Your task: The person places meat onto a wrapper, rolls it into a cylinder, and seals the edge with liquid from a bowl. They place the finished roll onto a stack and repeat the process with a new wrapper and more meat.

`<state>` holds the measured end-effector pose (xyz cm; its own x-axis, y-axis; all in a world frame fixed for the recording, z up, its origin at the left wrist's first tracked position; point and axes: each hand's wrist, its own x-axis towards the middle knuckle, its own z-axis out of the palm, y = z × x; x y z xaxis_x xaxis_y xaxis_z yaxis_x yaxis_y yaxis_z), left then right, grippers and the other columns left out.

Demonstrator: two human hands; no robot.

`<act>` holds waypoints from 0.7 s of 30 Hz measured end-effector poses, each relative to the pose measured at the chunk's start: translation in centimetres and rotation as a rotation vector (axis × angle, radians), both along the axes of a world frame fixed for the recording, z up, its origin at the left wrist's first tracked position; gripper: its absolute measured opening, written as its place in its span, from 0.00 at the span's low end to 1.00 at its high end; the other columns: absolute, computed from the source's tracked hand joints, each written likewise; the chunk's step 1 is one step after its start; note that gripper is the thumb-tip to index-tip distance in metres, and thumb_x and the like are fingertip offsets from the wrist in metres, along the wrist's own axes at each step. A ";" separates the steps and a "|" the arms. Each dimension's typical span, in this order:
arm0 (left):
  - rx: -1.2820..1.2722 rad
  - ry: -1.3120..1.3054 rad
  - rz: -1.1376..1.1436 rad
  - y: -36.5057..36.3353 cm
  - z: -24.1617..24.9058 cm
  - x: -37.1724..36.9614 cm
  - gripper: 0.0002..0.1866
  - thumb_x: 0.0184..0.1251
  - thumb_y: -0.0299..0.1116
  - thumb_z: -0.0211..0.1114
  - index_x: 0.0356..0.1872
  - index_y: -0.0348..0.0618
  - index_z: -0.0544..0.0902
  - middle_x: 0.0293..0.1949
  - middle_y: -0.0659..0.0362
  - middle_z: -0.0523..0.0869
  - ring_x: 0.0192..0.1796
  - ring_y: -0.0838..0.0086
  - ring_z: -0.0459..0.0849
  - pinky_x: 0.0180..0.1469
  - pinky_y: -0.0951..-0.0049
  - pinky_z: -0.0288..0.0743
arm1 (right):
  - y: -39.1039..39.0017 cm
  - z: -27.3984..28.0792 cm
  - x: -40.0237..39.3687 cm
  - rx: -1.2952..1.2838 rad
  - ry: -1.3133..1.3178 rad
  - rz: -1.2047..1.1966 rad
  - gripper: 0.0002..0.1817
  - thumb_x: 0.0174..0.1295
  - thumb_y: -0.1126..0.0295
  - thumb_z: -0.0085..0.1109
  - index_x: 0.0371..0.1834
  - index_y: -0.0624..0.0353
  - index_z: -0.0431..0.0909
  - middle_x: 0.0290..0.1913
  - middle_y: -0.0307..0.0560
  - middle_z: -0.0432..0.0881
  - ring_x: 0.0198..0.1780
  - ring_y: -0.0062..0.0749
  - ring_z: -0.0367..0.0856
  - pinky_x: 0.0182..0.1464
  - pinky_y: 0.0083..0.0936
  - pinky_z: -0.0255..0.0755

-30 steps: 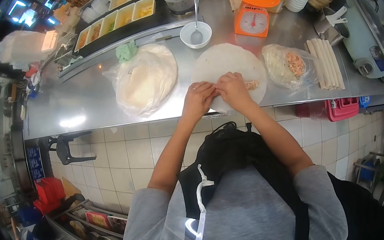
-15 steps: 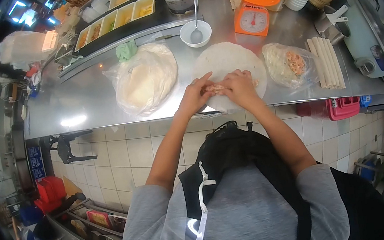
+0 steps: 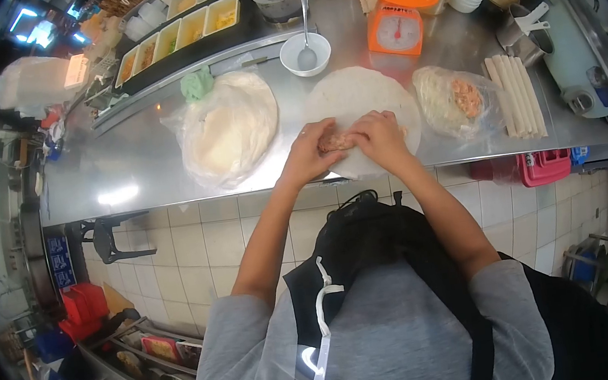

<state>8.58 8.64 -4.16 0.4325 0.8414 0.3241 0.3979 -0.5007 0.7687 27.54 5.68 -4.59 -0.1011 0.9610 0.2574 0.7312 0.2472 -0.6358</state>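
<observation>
A thin round wrapper sheet (image 3: 356, 91) lies on the steel counter with a strip of pinkish minced filling (image 3: 334, 142) across its near part. My left hand (image 3: 309, 154) curls round the left end of the filling, thumb below and fingers above. From the other side, my right hand (image 3: 379, 137) presses its fingers and thumb on the filling, hiding part of it. A clear plastic bag with pale shreds and orange filling (image 3: 467, 99) rests right of the wrapper. To the left sits a stack of round wrappers (image 3: 229, 134) in plastic.
Finished-looking pale rolls (image 3: 516, 97) lie at the right. Behind the wrapper stand a white bowl with a spoon (image 3: 297, 62) and an orange kitchen scale (image 3: 396, 29). Topping trays (image 3: 179, 38) line the back left. A large cooker (image 3: 581, 68) stands far right.
My left hand has opened a little and shifted along the filling's left end, showing more of it. My right hand stays in nearly the same place on the filling.
</observation>
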 end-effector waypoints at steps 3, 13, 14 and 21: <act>-0.226 0.040 -0.037 0.0 -0.7 0.9 0.30 0.49 0.31 0.74 0.57 0.42 0.76 0.41 0.52 0.85 0.44 0.59 0.82 0.49 0.65 0.76 | 0.0 -0.3 0.0 0.117 -0.135 0.019 0.04 0.50 0.66 0.63 0.25 0.49 0.86 0.30 0.31 0.83 0.41 0.30 0.75 0.50 0.36 0.59; 0.043 0.191 -0.172 0.3 0.3 3.4 0.32 0.47 0.28 0.73 0.58 0.39 0.76 0.43 0.53 0.86 0.43 0.59 0.81 0.50 0.62 0.73 | -0.9 -0.2 2.7 0.084 -0.028 -0.096 0.04 0.47 0.62 0.68 0.23 0.46 0.87 0.31 0.27 0.84 0.42 0.29 0.74 0.51 0.38 0.57; 0.029 0.196 -0.180 0.4 0.2 3.6 0.32 0.47 0.28 0.73 0.58 0.39 0.76 0.43 0.54 0.87 0.43 0.59 0.81 0.50 0.62 0.72 | -0.9 -0.5 2.8 0.082 0.089 -0.108 0.04 0.47 0.62 0.68 0.23 0.47 0.87 0.31 0.28 0.84 0.42 0.29 0.74 0.51 0.38 0.57; 0.057 0.233 -0.144 -0.1 1.1 5.2 0.33 0.47 0.31 0.74 0.58 0.38 0.75 0.40 0.54 0.87 0.43 0.58 0.81 0.49 0.60 0.72 | -1.1 -0.9 3.9 0.165 0.289 -0.150 0.04 0.45 0.66 0.70 0.23 0.51 0.86 0.31 0.30 0.84 0.38 0.32 0.74 0.46 0.33 0.63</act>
<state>13.83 8.59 -3.03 0.6143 0.7494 0.2471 0.4824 -0.6045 0.6340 31.43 4.56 -5.51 0.1375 0.9027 0.4077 0.5628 0.2675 -0.7821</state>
